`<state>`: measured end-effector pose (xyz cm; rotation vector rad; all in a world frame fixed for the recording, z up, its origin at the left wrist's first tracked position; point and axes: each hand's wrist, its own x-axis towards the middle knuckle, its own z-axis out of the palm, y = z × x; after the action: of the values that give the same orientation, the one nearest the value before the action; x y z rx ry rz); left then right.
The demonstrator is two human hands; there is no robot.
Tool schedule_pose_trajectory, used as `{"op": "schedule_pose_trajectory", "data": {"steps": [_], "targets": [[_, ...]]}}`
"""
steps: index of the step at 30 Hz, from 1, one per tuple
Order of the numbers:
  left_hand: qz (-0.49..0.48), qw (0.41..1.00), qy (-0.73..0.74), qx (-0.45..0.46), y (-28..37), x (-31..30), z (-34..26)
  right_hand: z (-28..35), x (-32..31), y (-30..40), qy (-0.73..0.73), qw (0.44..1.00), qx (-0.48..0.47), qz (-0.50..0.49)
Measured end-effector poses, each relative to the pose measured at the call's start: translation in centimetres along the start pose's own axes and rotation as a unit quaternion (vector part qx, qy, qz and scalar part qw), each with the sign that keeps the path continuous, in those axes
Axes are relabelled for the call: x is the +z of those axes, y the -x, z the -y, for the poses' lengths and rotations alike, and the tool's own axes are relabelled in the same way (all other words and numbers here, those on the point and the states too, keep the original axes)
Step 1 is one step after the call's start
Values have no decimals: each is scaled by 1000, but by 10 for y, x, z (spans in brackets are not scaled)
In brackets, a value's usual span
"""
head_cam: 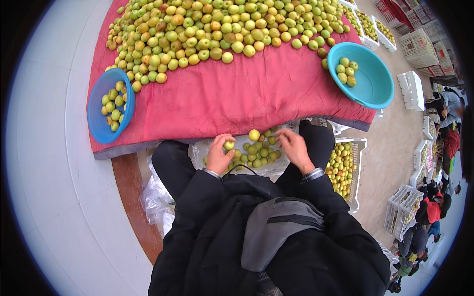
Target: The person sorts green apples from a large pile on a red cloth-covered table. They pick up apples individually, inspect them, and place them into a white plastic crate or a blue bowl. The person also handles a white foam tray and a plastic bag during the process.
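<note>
My left hand [220, 152] holds a yellow-green fruit [229, 145] over a plastic-lined crate [283, 164] between my knees. On the crate's right side is my right hand [294, 148], its fingers slightly blurred and apart, with no fruit seen in it. A single yellow fruit [254, 135] shows near the cloth's edge between the two hands; whether it rests on anything cannot be told. More green fruits [255, 155] lie inside the crate. Before me a large heap of fruits [207, 33] covers the far part of a red cloth [222, 96].
A blue basin [130, 111] with several fruits stands at the cloth's left edge, a turquoise basin [374, 77] at the right. Beside my right knee is a white crate [355, 177] full of fruits. Clear plastic [155, 196] lies at left. Stacked crates and several people are farther right.
</note>
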<state>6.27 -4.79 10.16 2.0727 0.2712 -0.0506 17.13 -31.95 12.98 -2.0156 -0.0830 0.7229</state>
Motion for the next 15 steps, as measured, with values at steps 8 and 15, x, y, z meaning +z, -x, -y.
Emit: {"op": "schedule_pose_trajectory", "data": {"steps": [8, 15], "targets": [[195, 972, -13, -134, 107, -11, -6, -71, 109, -19, 329, 938, -61, 94], [115, 986, -24, -116, 118, -13, -23, -92, 136, -34, 249, 958, -125, 66]]}}
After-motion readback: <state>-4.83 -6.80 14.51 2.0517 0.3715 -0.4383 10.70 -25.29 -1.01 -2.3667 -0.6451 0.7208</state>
